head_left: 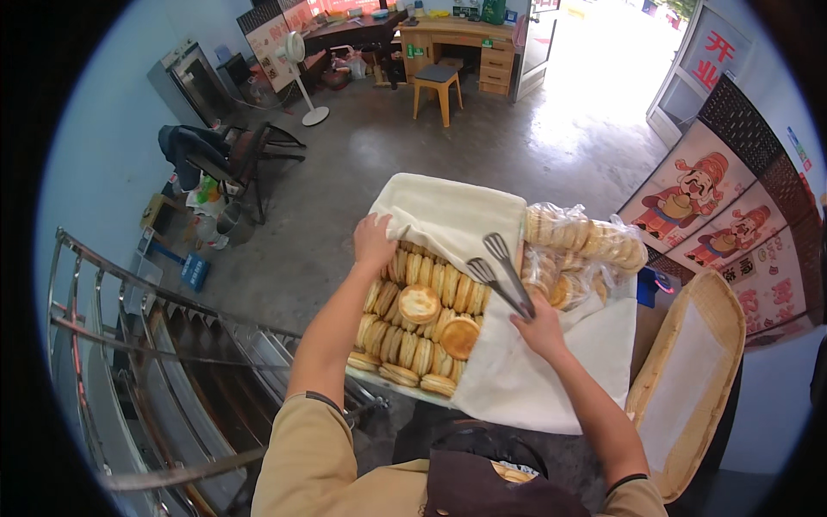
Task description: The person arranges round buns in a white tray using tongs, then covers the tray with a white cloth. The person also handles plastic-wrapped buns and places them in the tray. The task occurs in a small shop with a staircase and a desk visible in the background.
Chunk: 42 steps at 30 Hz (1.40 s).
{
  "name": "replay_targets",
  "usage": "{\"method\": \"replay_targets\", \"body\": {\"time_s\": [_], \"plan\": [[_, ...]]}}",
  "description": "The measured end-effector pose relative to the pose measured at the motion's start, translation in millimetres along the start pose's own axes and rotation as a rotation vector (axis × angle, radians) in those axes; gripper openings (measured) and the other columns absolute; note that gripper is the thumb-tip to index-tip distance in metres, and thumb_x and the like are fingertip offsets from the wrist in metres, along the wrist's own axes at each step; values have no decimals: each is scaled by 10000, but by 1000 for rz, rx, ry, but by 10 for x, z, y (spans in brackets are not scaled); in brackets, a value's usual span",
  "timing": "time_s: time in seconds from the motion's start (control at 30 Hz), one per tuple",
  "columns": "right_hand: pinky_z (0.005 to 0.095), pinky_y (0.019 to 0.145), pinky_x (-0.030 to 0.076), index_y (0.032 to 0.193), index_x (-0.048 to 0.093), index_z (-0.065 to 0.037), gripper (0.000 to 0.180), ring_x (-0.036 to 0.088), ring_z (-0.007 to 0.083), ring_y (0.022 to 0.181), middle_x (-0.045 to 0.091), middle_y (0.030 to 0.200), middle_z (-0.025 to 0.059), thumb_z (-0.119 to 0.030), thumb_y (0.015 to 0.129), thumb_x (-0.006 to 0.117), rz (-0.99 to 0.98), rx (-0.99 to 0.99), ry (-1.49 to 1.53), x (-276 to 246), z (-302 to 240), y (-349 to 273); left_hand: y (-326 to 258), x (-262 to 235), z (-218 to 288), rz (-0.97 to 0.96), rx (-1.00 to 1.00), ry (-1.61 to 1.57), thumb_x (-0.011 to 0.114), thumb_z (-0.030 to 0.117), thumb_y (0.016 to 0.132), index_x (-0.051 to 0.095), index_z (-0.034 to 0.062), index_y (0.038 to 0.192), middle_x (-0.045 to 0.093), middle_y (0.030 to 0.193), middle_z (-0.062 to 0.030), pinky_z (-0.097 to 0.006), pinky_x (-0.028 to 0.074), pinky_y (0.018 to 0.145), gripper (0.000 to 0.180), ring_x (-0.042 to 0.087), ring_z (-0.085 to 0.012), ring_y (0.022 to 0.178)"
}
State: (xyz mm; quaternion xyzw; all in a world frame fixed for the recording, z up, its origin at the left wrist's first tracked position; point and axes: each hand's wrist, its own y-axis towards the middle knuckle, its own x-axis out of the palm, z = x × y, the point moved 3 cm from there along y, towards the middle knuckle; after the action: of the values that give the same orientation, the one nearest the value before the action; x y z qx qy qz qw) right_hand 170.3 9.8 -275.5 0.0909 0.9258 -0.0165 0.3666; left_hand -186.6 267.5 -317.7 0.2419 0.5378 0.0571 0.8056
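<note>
Here we see the left hand [374, 241] gripping the white cloth [448, 215] over the tray of cakes [418, 319], the right hand [538, 326] closed on tongs [500, 274]; beyond lie a grey concrete floor [517, 146], stool [437, 86] and desk [457, 39].

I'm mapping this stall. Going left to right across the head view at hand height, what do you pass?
Metal rack → left hand on the white cloth → round flatbreads → tongs in the right hand → bagged flatbreads → woven basket lid.
</note>
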Motion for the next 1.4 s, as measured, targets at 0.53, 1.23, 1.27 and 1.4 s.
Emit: {"method": "replay_targets", "body": {"time_s": [0.53,1.23,1.27,1.4], "plan": [[447,721,503,864,655,-16,120,610,343,766,633,828,167,56,820,741,209,21,-152,352,-115,1273,961,-240,-854,-416,77,-538,700,15,873,802,98,1114,774,1099,-139,-462,563,925,275,728,-358,1056],[448,958,500,912,631,24,223,597,409,1166,647,1194,171,131,730,705,232,-131,-246,661,148,772,21,-143,-1260,-478,73,-464,790,154,839,736,36,1162,705,1290,-168,-445,548,1044,348,676,-370,1222],[455,965,503,915,633,25,225,599,414,1166,650,1198,171,137,729,693,274,-130,-275,666,180,804,65,-142,-1201,-488,67,-460,797,165,841,711,50,1247,701,1298,-176,-449,539,1060,430,668,-380,1238],[467,988,517,932,641,32,229,605,424,1172,661,1215,174,147,736,663,267,-71,-246,813,222,948,-180,80,-1245,-423,-45,-354,768,175,888,544,95,1538,668,1384,-220,-471,504,1119,692,623,-420,1320]]}}
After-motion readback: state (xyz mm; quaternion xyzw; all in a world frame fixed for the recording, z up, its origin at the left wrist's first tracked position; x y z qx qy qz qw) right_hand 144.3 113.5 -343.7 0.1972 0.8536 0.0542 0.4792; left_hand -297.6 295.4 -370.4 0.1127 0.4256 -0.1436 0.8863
